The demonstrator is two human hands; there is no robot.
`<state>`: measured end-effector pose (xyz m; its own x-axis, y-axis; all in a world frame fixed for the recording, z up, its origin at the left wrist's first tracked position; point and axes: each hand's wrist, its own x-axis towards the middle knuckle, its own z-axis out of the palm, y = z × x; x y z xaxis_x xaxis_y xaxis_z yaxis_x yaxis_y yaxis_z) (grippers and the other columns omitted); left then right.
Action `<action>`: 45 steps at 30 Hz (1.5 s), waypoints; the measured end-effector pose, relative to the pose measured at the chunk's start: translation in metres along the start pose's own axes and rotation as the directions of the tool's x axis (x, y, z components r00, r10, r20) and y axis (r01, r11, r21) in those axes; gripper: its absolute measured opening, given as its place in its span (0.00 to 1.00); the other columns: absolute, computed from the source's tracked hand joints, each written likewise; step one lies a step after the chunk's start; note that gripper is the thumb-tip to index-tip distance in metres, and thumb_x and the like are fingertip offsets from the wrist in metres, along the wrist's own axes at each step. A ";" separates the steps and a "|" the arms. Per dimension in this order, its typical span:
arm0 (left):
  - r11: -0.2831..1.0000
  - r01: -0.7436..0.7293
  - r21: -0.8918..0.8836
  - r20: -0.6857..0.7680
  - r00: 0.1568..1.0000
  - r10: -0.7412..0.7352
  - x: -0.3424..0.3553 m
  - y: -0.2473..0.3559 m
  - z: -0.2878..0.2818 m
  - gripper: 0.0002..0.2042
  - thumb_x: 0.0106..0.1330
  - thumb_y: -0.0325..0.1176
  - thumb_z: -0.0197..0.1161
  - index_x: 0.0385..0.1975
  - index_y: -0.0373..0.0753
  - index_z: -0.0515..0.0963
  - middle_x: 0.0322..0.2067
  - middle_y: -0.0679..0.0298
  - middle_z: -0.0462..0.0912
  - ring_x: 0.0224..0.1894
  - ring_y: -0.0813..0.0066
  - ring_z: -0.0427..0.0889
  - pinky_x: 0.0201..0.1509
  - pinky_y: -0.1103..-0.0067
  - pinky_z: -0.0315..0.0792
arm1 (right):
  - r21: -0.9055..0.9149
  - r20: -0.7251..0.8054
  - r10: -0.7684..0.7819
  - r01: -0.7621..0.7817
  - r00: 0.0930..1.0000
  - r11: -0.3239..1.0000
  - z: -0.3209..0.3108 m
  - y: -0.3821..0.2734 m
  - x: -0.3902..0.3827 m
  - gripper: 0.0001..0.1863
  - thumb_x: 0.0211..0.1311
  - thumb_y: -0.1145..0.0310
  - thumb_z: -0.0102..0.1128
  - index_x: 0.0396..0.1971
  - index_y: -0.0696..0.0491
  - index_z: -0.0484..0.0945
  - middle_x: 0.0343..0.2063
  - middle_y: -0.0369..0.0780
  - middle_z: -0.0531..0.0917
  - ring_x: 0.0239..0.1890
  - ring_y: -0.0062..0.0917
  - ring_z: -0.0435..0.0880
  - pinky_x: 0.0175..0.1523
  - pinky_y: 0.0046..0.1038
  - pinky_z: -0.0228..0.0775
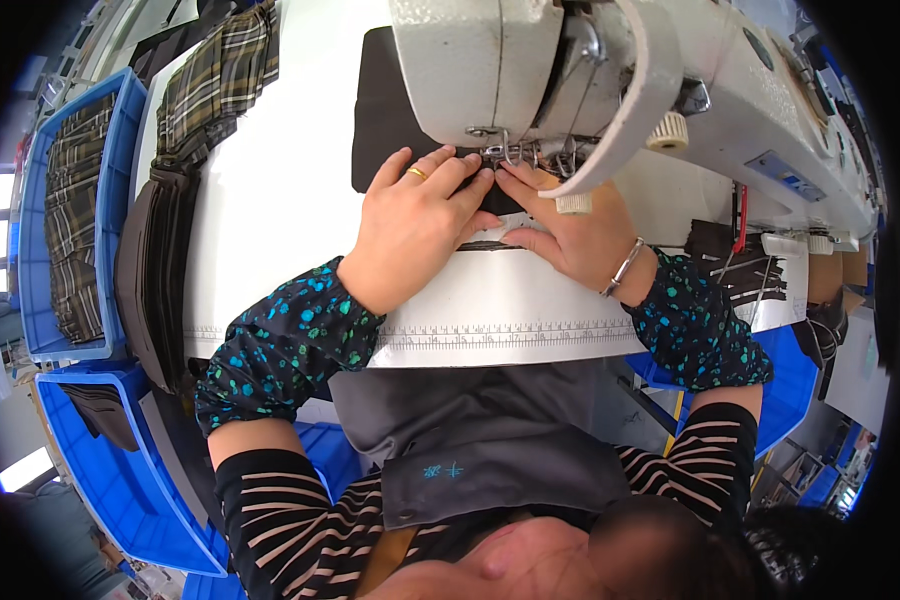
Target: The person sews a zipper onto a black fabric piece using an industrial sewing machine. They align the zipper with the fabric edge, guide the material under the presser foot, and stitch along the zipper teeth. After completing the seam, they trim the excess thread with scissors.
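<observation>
Head | 2 hands (415,228) (582,228) close together on dark fabric (382,120) | 1 sewing machine (470,80) | 1 ring (416,172) | 1 bracelet (626,266)

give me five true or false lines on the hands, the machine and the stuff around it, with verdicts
1. The left hand and right hand are both near the needle area of the sewing machine. True.
2. The ring is on the right hand. False: it is on the left hand.
3. Plaid fabric lies in a blue bin at the left. True.
4. A measuring scale runs along the far edge of the white table. False: it runs along the edge nearest the person.
5. A bracelet is on the right wrist. True.
</observation>
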<state>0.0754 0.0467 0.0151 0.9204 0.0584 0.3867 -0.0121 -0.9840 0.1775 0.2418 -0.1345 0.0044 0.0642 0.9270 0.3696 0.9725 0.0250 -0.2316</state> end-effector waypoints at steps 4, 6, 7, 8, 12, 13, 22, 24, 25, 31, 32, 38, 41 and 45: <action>1.000 0.000 0.016 -0.003 1.000 0.000 0.000 -0.001 0.001 0.22 0.66 0.50 0.69 0.52 0.42 0.86 0.54 0.65 0.86 0.61 0.64 0.82 0.65 0.58 0.73 | 0.010 0.025 0.003 -0.004 1.000 1.000 -0.001 0.001 0.001 0.32 0.61 0.48 0.71 0.61 0.51 0.82 0.50 0.39 0.87 0.58 0.37 0.79 0.78 0.54 0.55; 1.000 0.002 0.010 -0.005 1.000 -0.002 0.000 0.000 0.001 0.22 0.66 0.50 0.69 0.52 0.42 0.87 0.54 0.65 0.86 0.61 0.64 0.82 0.65 0.58 0.73 | 0.026 0.000 -0.005 0.005 1.000 1.000 -0.001 0.001 0.002 0.32 0.60 0.48 0.72 0.60 0.51 0.83 0.50 0.39 0.86 0.57 0.37 0.80 0.78 0.53 0.55; 1.000 0.003 0.007 -0.006 1.000 -0.003 0.001 -0.001 0.002 0.22 0.66 0.50 0.69 0.52 0.42 0.87 0.54 0.65 0.86 0.61 0.64 0.82 0.65 0.58 0.73 | 0.022 0.012 -0.002 0.002 1.000 1.000 -0.001 0.001 0.002 0.32 0.60 0.48 0.72 0.60 0.51 0.83 0.50 0.39 0.86 0.57 0.37 0.80 0.78 0.53 0.56; 1.000 0.007 0.003 -0.003 1.000 -0.006 0.001 -0.001 0.002 0.22 0.66 0.50 0.69 0.52 0.42 0.87 0.54 0.65 0.86 0.61 0.65 0.82 0.65 0.58 0.73 | 0.017 0.024 0.001 -0.001 1.000 1.000 -0.001 0.001 0.002 0.32 0.60 0.48 0.72 0.60 0.51 0.83 0.49 0.39 0.86 0.56 0.37 0.80 0.78 0.53 0.56; 1.000 0.014 -0.002 0.003 1.000 -0.014 0.002 -0.001 0.003 0.22 0.65 0.49 0.69 0.52 0.41 0.86 0.54 0.64 0.86 0.61 0.65 0.82 0.65 0.58 0.73 | -0.008 0.023 -0.007 0.007 1.000 1.000 0.000 0.002 0.001 0.32 0.59 0.48 0.72 0.60 0.51 0.82 0.49 0.39 0.86 0.56 0.37 0.80 0.78 0.52 0.56; 1.000 0.012 0.006 0.005 1.000 -0.012 0.002 -0.001 0.003 0.22 0.66 0.49 0.69 0.52 0.41 0.86 0.54 0.64 0.86 0.61 0.65 0.82 0.65 0.58 0.73 | -0.002 0.027 -0.003 0.003 1.000 1.000 0.000 0.001 0.001 0.32 0.59 0.48 0.72 0.60 0.51 0.82 0.49 0.39 0.86 0.56 0.37 0.80 0.78 0.52 0.56; 1.000 0.014 -0.005 0.003 1.000 -0.014 0.002 -0.002 0.002 0.21 0.66 0.48 0.69 0.52 0.42 0.87 0.54 0.65 0.86 0.61 0.66 0.82 0.65 0.59 0.72 | 0.018 0.020 -0.007 0.006 1.000 1.000 0.000 0.002 0.001 0.31 0.60 0.49 0.72 0.59 0.51 0.82 0.48 0.39 0.86 0.56 0.37 0.80 0.77 0.52 0.56; 1.000 0.019 -0.001 0.013 1.000 -0.019 0.002 -0.002 0.002 0.21 0.66 0.48 0.69 0.52 0.42 0.87 0.54 0.65 0.86 0.61 0.66 0.82 0.66 0.59 0.72 | 0.025 0.001 -0.008 0.008 1.000 1.000 0.001 0.003 0.001 0.29 0.61 0.49 0.72 0.56 0.52 0.84 0.45 0.39 0.86 0.54 0.37 0.80 0.77 0.52 0.57; 1.000 0.021 0.000 0.018 1.000 -0.021 0.002 -0.002 0.002 0.21 0.66 0.48 0.69 0.52 0.42 0.87 0.54 0.65 0.86 0.61 0.66 0.82 0.66 0.59 0.72 | 0.016 0.014 -0.014 0.014 1.000 1.000 0.001 0.003 0.000 0.27 0.61 0.49 0.72 0.54 0.52 0.85 0.43 0.39 0.85 0.53 0.37 0.80 0.76 0.52 0.58; 0.998 0.020 0.052 0.015 1.000 -0.020 0.001 0.000 0.002 0.19 0.67 0.46 0.69 0.53 0.42 0.87 0.55 0.65 0.85 0.62 0.64 0.80 0.67 0.56 0.71 | -0.052 0.106 0.143 -0.138 0.984 0.989 -0.006 0.018 0.005 0.21 0.59 0.53 0.71 0.42 0.55 0.89 0.34 0.41 0.82 0.49 0.37 0.79 0.73 0.51 0.61; 0.998 0.023 0.053 0.008 1.000 -0.024 0.000 0.001 0.001 0.19 0.67 0.45 0.69 0.53 0.42 0.87 0.56 0.65 0.85 0.62 0.63 0.80 0.68 0.56 0.71 | -0.066 0.132 0.160 -0.153 0.978 0.986 -0.008 0.019 0.007 0.21 0.58 0.53 0.71 0.42 0.56 0.89 0.35 0.43 0.84 0.50 0.38 0.80 0.72 0.50 0.61; 1.000 0.006 -0.003 -0.008 1.000 -0.006 -0.003 0.002 -0.006 0.17 0.66 0.39 0.72 0.52 0.40 0.87 0.53 0.61 0.88 0.61 0.60 0.83 0.65 0.65 0.73 | -0.239 0.016 -0.052 0.054 0.999 0.970 -0.012 -0.023 -0.004 0.28 0.58 0.52 0.70 0.43 0.66 0.86 0.44 0.52 0.88 0.59 0.44 0.82 0.77 0.53 0.58; 0.999 0.020 -0.035 -0.005 1.000 -0.021 -0.003 0.001 -0.004 0.17 0.65 0.37 0.72 0.52 0.39 0.87 0.53 0.61 0.87 0.61 0.59 0.83 0.64 0.64 0.74 | -0.192 0.019 -0.103 0.105 0.995 0.976 -0.012 -0.039 -0.011 0.29 0.58 0.51 0.70 0.46 0.65 0.86 0.43 0.52 0.88 0.57 0.45 0.83 0.78 0.57 0.57; 0.997 0.014 -0.078 -0.010 1.000 -0.015 -0.001 -0.004 -0.002 0.15 0.66 0.35 0.70 0.51 0.38 0.86 0.53 0.62 0.86 0.60 0.60 0.83 0.65 0.61 0.75 | -0.042 0.039 -0.139 0.141 0.989 0.989 -0.033 -0.046 -0.016 0.26 0.56 0.54 0.73 0.46 0.60 0.86 0.45 0.49 0.87 0.56 0.40 0.84 0.75 0.57 0.62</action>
<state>0.0738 0.0507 0.0155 0.9165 0.0743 0.3930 -0.0301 -0.9670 0.2530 0.2030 -0.1629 0.0390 -0.0806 0.9285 0.3626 0.9804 0.1396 -0.1394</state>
